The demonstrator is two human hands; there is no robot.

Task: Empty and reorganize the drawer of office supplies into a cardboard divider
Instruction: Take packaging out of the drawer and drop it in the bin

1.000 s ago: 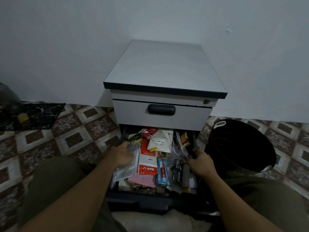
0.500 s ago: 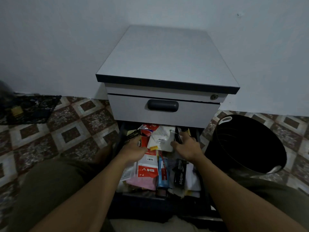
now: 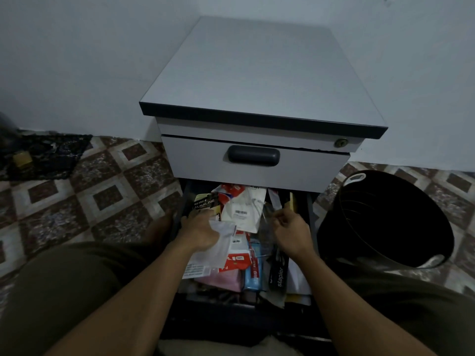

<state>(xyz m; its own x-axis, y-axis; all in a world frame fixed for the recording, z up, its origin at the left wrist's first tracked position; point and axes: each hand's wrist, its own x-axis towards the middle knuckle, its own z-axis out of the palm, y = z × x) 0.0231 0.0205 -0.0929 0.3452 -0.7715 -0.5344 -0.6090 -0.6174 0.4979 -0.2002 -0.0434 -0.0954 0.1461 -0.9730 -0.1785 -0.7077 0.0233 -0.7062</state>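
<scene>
The lower drawer (image 3: 311,217) of a grey cabinet (image 3: 257,80) is pulled out and crammed with office supplies. Among them are a white packet (image 3: 244,211), a red-and-white pack (image 3: 237,258), a blue pack (image 3: 253,271), a black stapler box (image 3: 279,276), a pink pad (image 3: 223,278) and an alkaline battery pack (image 3: 204,202). My left hand (image 3: 199,231) grips a flat white plastic packet (image 3: 218,249) on the drawer's left side. My right hand (image 3: 291,231) pinches a clear plastic wrapper (image 3: 267,233) on the right side. No cardboard divider is in view.
A black plastic bucket (image 3: 385,219) stands on the tiled floor right of the drawer. The upper drawer (image 3: 253,160) is closed. A dark cloth with a small yellow object (image 3: 21,159) lies at the far left by the wall. My knees flank the drawer.
The camera has come closer. My right hand moved from the drawer's front right to its middle right. My left hand shifted up slightly and closed on the white packet.
</scene>
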